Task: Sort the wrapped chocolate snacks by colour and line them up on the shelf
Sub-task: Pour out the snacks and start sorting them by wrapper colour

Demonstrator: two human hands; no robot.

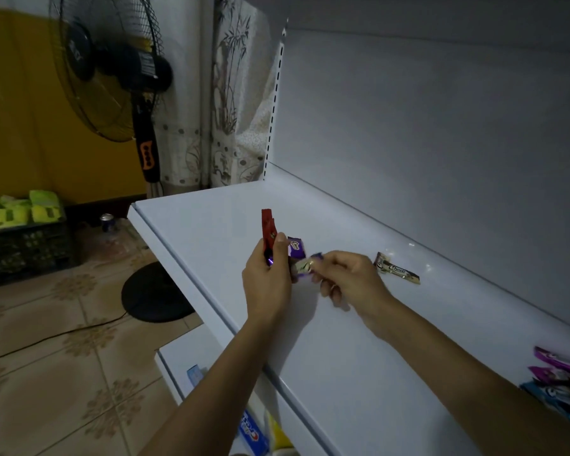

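Right now the left hand (267, 278) has its fingers clamped round a small bunch, with a red snack (268, 225) sticking up and a purple snack (296, 247) beside it. The right hand (349, 274) pinches the end of a cream snack (304, 267) at that bunch, above the white shelf (359, 340). Tugging it free could pull the others loose from the crowded grip and over the shelf's front edge, and laying it crooked beside the cream snacks on the shelf (398, 270) would spoil that row.
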